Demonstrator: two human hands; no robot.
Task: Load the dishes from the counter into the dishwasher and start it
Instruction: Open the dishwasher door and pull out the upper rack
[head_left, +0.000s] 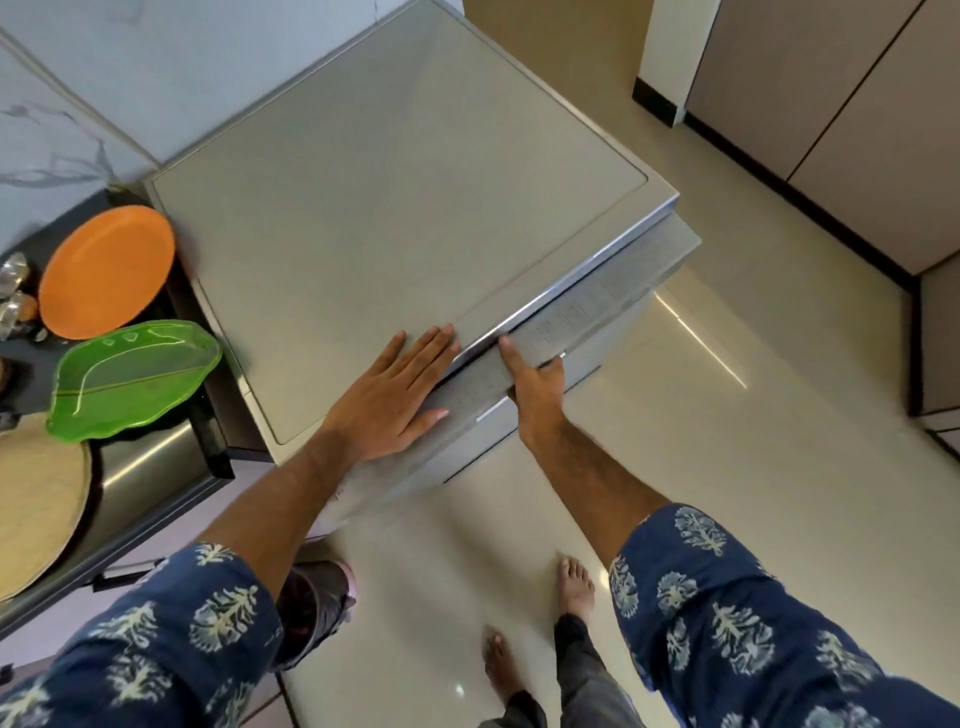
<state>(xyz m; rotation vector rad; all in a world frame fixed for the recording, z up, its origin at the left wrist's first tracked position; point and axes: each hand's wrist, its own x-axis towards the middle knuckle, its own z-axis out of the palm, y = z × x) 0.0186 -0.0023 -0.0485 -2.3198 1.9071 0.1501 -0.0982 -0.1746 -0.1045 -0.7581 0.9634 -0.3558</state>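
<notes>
The dishwasher (395, 218) stands against the wall with the counter (31, 358) on its left side. At its front edge, the left hand (395, 395) lies flat on the top panel, fingers straight and together, gripping nothing. Just beside it, the right hand (535, 379) reaches over the door's top edge; its index finger is stretched along the control strip (566, 317), the others curled under the lip. On the counter sit an orange plate (106, 270) and a green leaf-shaped plate (135, 379).

Single head view, steeply downward over dishwasher (395, 208) top (close, wide-angle)
</notes>
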